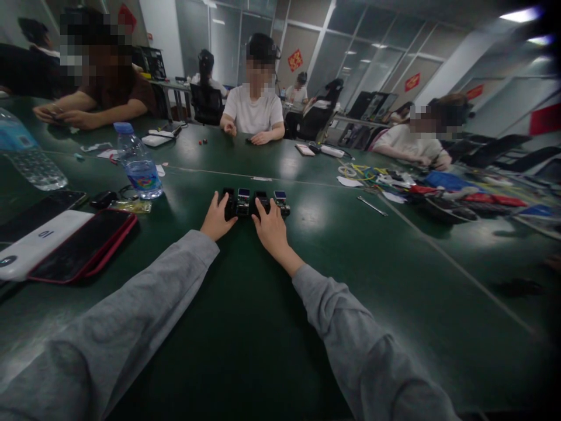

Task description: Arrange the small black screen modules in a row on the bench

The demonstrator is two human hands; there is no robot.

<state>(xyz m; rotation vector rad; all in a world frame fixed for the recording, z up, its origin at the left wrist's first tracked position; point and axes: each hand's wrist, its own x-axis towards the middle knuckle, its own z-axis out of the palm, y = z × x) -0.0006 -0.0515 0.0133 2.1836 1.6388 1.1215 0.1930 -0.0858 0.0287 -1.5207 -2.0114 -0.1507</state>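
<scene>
A row of several small black blocks with blue tops (255, 202) lies on the dark green table (272, 327) straight ahead of me. My left hand (217, 217) rests at the row's left end, fingers curled onto the leftmost block. My right hand (270, 227) sits over the middle of the row, fingers closed on a block there. Both arms wear grey sleeves. What the fingertips pinch is partly hidden.
A water bottle (138, 166) stands at the left, with a red-cased phone (83, 245), a white power bank (37, 242) and another bottle (26, 158) nearer the left edge. A metal tool (372, 206) and a pile of coloured parts (438, 193) lie right. Several people sit opposite.
</scene>
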